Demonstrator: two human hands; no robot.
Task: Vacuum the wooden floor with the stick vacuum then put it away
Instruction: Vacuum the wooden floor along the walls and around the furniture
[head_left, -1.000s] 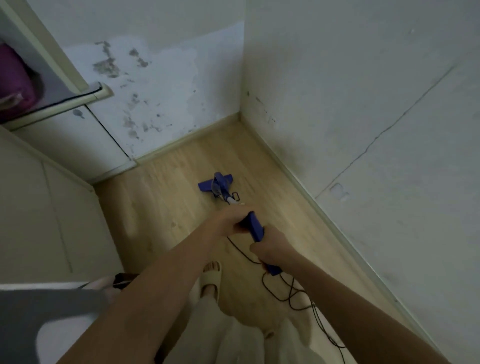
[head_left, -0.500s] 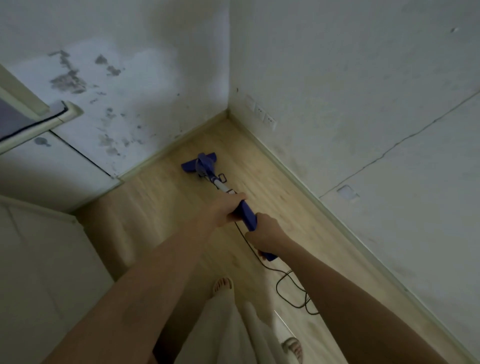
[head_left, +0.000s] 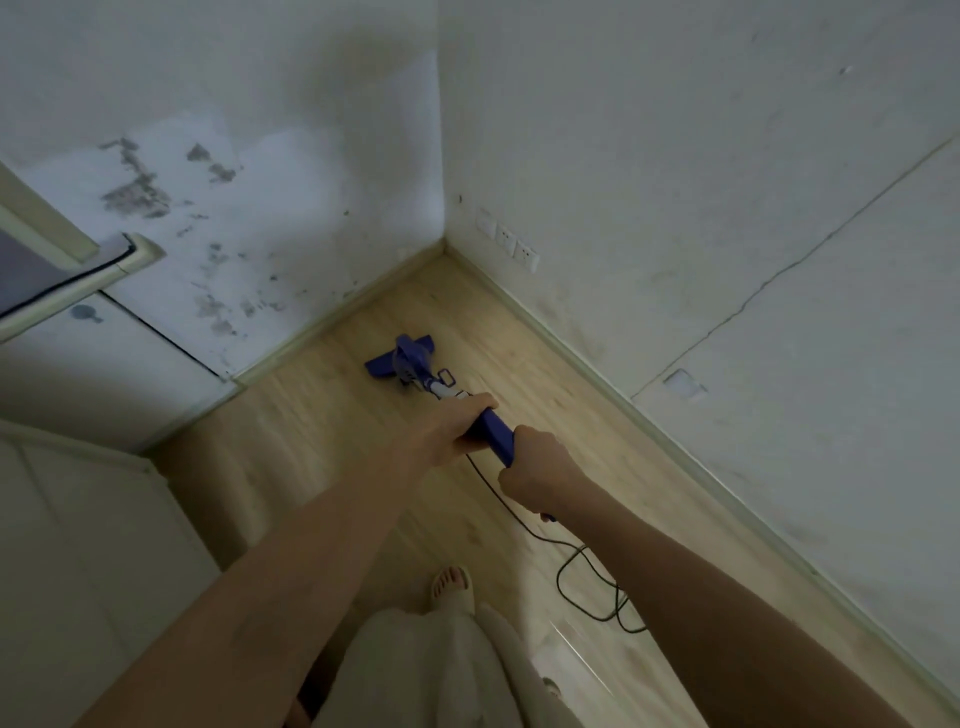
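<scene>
Near the corner, left hand (head_left: 449, 428) and right hand (head_left: 537, 470) grip stick vacuum (head_left: 410, 364) handle

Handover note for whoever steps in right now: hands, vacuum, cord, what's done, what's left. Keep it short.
Left hand grips the blue stick vacuum handle further down; right hand grips its upper end.
Blue vacuum floor head sits on the light wooden floor, short of the room corner.
Black power cord trails loose on the floor beside the right arm, near the sandalled foot.
Done: vacuuming is under way; the area covered can't be judged.
Left: corner strip, remaining floor, then put it away.
</scene>
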